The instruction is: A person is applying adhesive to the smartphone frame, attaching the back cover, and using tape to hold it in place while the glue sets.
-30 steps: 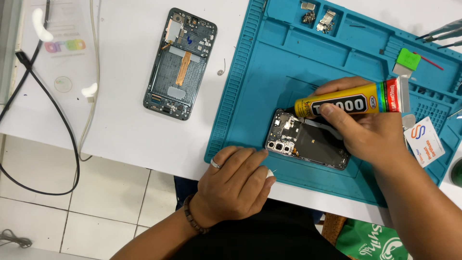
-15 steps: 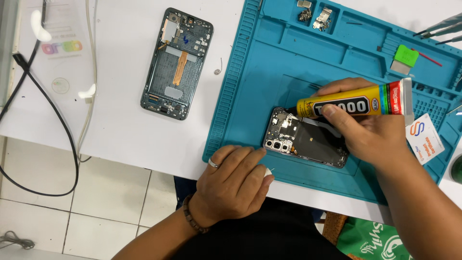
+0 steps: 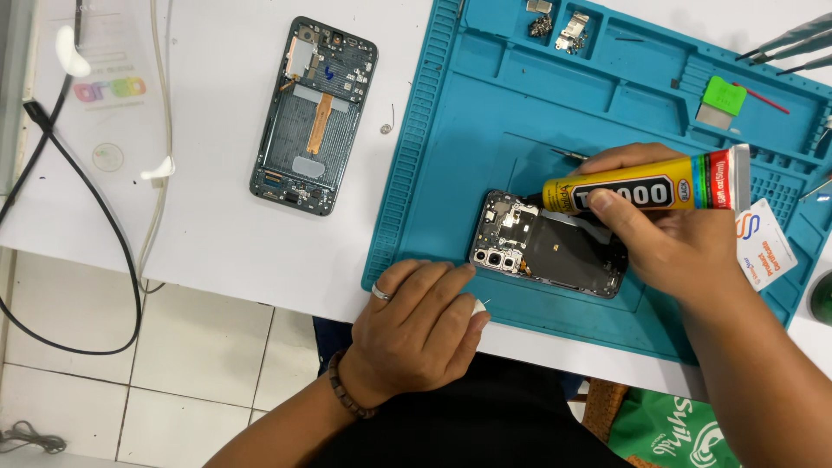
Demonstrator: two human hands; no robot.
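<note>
Under right hand (image 3: 685, 247), glue tube (image 3: 646, 191) (gripped), phone (image 3: 550, 247)

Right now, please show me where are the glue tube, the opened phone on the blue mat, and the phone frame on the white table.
glue tube (image 3: 637, 192), head view, on its yellow body.
opened phone (image 3: 563, 251), head view, on its dark middle.
phone frame (image 3: 314, 117), head view, on its copper strip.

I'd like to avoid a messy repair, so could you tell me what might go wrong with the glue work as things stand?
1. The glue tube nozzle sits right at the open phone near its camera modules; excess glue could smear them.
2. The left hand rests beside the phone's corner rather than gripping it, so the phone may slide.
3. Loose small metal parts lie in the mat's tray and could scatter if bumped.
</note>
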